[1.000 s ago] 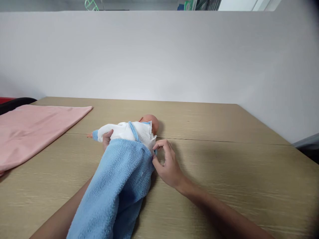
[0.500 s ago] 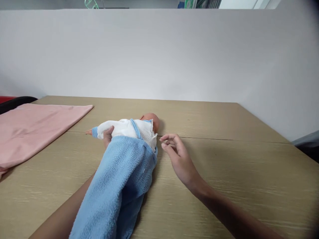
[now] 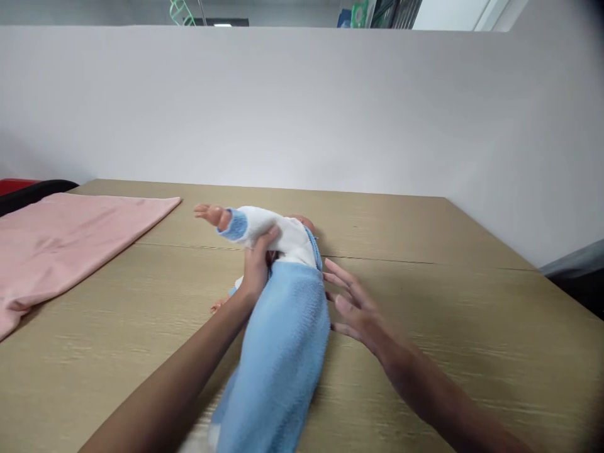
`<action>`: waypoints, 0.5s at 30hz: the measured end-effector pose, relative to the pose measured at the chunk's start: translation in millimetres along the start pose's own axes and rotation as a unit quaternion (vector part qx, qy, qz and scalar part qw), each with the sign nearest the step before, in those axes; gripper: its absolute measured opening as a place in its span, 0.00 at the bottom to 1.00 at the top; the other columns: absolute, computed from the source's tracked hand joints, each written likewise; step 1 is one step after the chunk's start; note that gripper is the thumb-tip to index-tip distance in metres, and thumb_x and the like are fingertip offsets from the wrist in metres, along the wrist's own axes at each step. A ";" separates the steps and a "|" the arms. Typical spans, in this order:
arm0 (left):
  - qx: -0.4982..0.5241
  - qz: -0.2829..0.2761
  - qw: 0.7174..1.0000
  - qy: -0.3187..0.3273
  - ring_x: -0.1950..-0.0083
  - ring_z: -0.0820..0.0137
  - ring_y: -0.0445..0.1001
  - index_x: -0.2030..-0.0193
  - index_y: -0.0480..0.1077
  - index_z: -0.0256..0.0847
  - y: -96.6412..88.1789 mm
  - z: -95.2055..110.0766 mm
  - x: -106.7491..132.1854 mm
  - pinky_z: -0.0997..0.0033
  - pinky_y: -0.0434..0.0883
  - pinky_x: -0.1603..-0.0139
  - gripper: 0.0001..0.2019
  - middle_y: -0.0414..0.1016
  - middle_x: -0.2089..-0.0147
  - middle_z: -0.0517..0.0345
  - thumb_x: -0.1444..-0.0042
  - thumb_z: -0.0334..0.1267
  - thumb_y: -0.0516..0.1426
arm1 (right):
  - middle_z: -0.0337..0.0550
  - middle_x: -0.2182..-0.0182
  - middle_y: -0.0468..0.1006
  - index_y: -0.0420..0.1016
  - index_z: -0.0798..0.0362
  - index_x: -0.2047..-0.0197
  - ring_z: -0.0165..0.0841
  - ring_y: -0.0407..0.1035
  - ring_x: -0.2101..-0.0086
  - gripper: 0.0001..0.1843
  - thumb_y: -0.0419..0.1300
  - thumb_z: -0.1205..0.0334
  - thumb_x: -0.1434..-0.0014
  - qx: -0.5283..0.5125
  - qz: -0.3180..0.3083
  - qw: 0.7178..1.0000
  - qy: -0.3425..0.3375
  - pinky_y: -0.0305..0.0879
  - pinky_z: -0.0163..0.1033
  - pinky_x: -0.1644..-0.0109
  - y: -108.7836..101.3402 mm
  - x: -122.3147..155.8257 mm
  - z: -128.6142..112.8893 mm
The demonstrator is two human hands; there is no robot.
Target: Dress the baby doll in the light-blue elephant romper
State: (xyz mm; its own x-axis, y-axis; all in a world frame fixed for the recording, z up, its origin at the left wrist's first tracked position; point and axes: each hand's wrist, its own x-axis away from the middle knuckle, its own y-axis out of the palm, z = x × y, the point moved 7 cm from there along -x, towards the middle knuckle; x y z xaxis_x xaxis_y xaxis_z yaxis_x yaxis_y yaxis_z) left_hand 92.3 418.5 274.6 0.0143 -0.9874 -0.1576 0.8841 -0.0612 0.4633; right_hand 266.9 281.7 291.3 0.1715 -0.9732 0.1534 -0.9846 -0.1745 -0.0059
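A baby doll [image 3: 292,236] in a white top with blue cuffs lies tilted on its side, its head pointing away from me and mostly hidden behind the shoulder. Light blue fleece [image 3: 287,340] covers its lower body and runs toward me. My left hand [image 3: 260,258] is closed around the doll's chest below the raised arm, thumb on the white sleeve. The doll's other hand [image 3: 219,306] shows beneath my left wrist. On the right, my right hand [image 3: 352,302] has its fingers spread beside the doll's back, fingertips at the fleece; whether they touch I cannot tell.
A pink cloth [image 3: 80,251] lies on the left of the wooden table [image 3: 448,327]. Behind the table rises a white partition [image 3: 302,107]. A black and red object [image 3: 33,189] sits at the far left edge, and something grey and black [image 3: 578,277] at the right edge.
The doll has turned from showing its back onto its side, swinging one arm up. My left hand has come into fuller view on its chest. The right hand's fingers have spread.
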 end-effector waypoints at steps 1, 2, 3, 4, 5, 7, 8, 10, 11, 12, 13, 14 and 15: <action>-0.036 0.003 0.999 0.025 0.35 0.52 0.79 0.50 0.76 0.42 6.4 3.8 1.4 0.56 0.73 0.31 0.20 0.86 0.46 0.52 0.44 0.52 0.66 | 0.43 0.24 0.64 0.60 0.28 0.23 0.48 0.63 0.28 0.35 0.58 0.34 0.29 -0.025 0.003 1.000 0.013 0.70 0.64 0.33 -5.0 -5.1 4.2; -0.076 0.001 0.996 0.047 0.34 0.52 0.78 0.50 0.77 0.41 13.2 7.2 3.1 0.55 0.71 0.29 0.20 0.86 0.45 0.52 0.44 0.50 0.66 | 0.46 0.24 0.65 0.60 0.29 0.23 0.50 0.65 0.30 0.36 0.59 0.33 0.30 -0.048 0.007 0.998 0.030 0.73 0.64 0.37 -10.3 -9.7 8.8; -0.117 -0.007 0.991 0.064 0.34 0.52 0.78 0.49 0.77 0.40 20.6 9.4 5.0 0.54 0.69 0.28 0.20 0.85 0.44 0.51 0.44 0.49 0.66 | 0.48 0.25 0.66 0.61 0.31 0.23 0.52 0.67 0.31 0.38 0.59 0.32 0.31 -0.069 0.012 0.996 0.047 0.75 0.64 0.40 -15.5 -13.2 12.7; -0.154 -0.023 0.985 0.075 0.35 0.52 0.78 0.47 0.76 0.39 28.4 9.9 7.1 0.53 0.68 0.27 0.22 0.85 0.43 0.49 0.44 0.49 0.66 | 0.49 0.26 0.67 0.61 0.32 0.23 0.53 0.69 0.32 0.40 0.60 0.30 0.33 -0.086 0.015 0.994 0.061 0.76 0.64 0.42 -20.3 -15.1 15.2; -0.185 -0.040 0.978 0.084 0.36 0.52 0.78 0.46 0.76 0.38 35.5 9.4 9.1 0.52 0.68 0.27 0.23 0.85 0.42 0.47 0.44 0.50 0.66 | 0.50 0.27 0.69 0.62 0.33 0.23 0.53 0.71 0.33 0.42 0.60 0.29 0.34 -0.099 0.016 0.993 0.068 0.77 0.63 0.42 -24.3 -15.4 16.1; -0.235 -0.076 0.963 0.104 0.37 0.52 0.79 0.45 0.75 0.38 48.8 6.4 13.2 0.50 0.68 0.28 0.24 0.83 0.41 0.44 0.45 0.49 0.67 | 0.52 0.31 0.74 0.65 0.36 0.24 0.53 0.74 0.37 0.44 0.59 0.27 0.36 -0.114 0.015 0.991 0.073 0.78 0.60 0.44 -30.4 -12.0 14.8; -0.258 -0.090 0.954 0.123 0.38 0.52 0.78 0.45 0.74 0.38 54.8 5.5 15.5 0.49 0.69 0.29 0.24 0.82 0.40 0.43 0.46 0.48 0.67 | 0.53 0.34 0.77 0.67 0.36 0.25 0.53 0.76 0.39 0.44 0.58 0.26 0.37 -0.117 0.016 0.990 0.075 0.79 0.59 0.45 -32.9 -9.3 14.1; -0.307 -0.122 0.928 0.172 0.38 0.51 0.77 0.44 0.74 0.38 67.4 5.4 21.7 0.47 0.69 0.30 0.25 0.81 0.41 0.42 0.47 0.45 0.68 | 0.54 0.41 0.82 0.70 0.38 0.27 0.52 0.79 0.44 0.43 0.55 0.24 0.36 -0.119 0.020 0.989 0.084 0.80 0.56 0.48 -37.2 -4.2 14.9; -0.332 -0.147 0.911 0.195 0.38 0.50 0.76 0.43 0.74 0.38 74.5 5.6 26.1 0.46 0.68 0.30 0.26 0.80 0.41 0.41 0.48 0.44 0.69 | 0.53 0.45 0.84 0.72 0.39 0.29 0.51 0.80 0.47 0.43 0.52 0.23 0.35 -0.117 0.023 0.989 0.087 0.80 0.55 0.50 -39.7 -2.7 16.2; -0.354 -0.177 0.893 0.215 0.37 0.49 0.75 0.41 0.74 0.39 81.4 5.9 31.4 0.45 0.67 0.29 0.28 0.80 0.40 0.41 0.48 0.43 0.69 | 0.53 0.49 0.85 0.74 0.41 0.31 0.51 0.81 0.49 0.42 0.49 0.23 0.34 -0.111 0.027 0.990 0.085 0.80 0.54 0.51 -43.0 -2.1 17.6; -0.374 -0.213 0.873 0.230 0.35 0.48 0.74 0.38 0.73 0.40 87.9 6.2 37.6 0.44 0.66 0.28 0.30 0.79 0.39 0.41 0.48 0.43 0.70 | 0.53 0.52 0.85 0.76 0.43 0.33 0.50 0.81 0.51 0.43 0.46 0.22 0.33 -0.101 0.031 0.991 0.079 0.80 0.54 0.52 -47.1 -2.4 19.4; -0.387 -0.251 0.855 0.237 0.32 0.47 0.72 0.35 0.72 0.41 92.9 6.6 44.2 0.44 0.64 0.26 0.33 0.77 0.36 0.41 0.48 0.42 0.71 | 0.53 0.54 0.86 0.79 0.44 0.35 0.51 0.82 0.52 0.44 0.44 0.22 0.32 -0.088 0.036 0.993 0.069 0.80 0.54 0.52 -52.3 -3.3 21.5; -0.394 -0.288 0.840 0.237 0.29 0.48 0.70 0.32 0.70 0.43 96.0 7.5 50.9 0.45 0.62 0.24 0.36 0.75 0.32 0.42 0.48 0.42 0.72 | 0.52 0.56 0.86 0.80 0.45 0.38 0.50 0.82 0.53 0.44 0.43 0.22 0.32 -0.070 0.044 0.995 0.054 0.80 0.55 0.53 -58.5 -4.4 23.8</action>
State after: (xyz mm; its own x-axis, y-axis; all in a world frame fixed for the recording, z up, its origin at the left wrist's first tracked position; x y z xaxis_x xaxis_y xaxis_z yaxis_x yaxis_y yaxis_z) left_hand 174.5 361.2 317.6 -0.5021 -0.6477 -0.5731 0.8401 -0.2081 -0.5009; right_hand 324.5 292.6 267.5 0.0883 -0.9605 0.2640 -0.9918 -0.0601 0.1130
